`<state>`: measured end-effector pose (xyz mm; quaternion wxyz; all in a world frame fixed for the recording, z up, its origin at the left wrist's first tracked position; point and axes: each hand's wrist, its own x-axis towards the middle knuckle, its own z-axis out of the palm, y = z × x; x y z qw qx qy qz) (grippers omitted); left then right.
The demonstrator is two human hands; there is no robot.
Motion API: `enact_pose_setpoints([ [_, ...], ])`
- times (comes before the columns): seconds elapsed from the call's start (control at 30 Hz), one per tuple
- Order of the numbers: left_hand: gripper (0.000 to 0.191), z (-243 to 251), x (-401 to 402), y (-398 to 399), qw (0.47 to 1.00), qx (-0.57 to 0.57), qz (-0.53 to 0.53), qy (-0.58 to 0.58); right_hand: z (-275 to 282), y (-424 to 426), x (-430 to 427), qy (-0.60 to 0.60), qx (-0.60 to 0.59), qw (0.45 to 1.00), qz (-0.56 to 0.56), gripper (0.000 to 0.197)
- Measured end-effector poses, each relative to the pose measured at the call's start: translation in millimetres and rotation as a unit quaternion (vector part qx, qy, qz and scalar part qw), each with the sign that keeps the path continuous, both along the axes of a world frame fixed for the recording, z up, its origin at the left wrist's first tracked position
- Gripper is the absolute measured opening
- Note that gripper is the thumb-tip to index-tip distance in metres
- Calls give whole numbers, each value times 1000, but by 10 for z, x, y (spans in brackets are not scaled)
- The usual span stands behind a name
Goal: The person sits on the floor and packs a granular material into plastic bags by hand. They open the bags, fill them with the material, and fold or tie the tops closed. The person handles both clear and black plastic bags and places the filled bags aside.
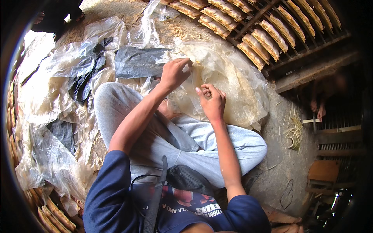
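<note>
Before my crossed legs, my left hand (176, 72) is raised, with thumb and fingertips pinched on a thin clear plastic sheet (195, 80). Lower and to the right, my right hand (214, 102) is beside that sheet, its fingers curled and its thumb raised; whether it grips the film cannot be made out. A large crumpled heap of translucent plastic sheeting (242, 90) spreads beneath and beyond both hands, dusted with tan crumbs. A dark grey plastic sheet (140, 62) lies just left of my left hand.
Crumpled clear and black plastic (55, 99) covers the floor at left. Slatted racks (309, 49) at upper right hold rows of long tan slabs (265, 43) with whitish tops. Another person's hands (320, 110) hold a pale strip (311, 120) at right. Fibre shavings (293, 131) lie nearby.
</note>
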<state>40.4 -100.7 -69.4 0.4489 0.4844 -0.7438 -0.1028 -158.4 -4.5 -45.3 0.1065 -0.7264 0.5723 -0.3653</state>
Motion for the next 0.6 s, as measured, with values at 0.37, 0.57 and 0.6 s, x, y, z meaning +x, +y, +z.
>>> enact_pose_setpoints([
  [0.37, 25, -7, -88, 73, 998, -53, -34, 23, -223, -74, -18, 69, -16, 998, -4, 12],
  [0.57, 24, -41, -96, 88, 998, -23, -61, 0, -81, -25, 53, 60, 13, 998, -12, 11],
  [0.6, 24, -59, -109, 88, 997, -5, -78, -1, -86, -27, 49, 67, -8, 998, -14, 13],
])
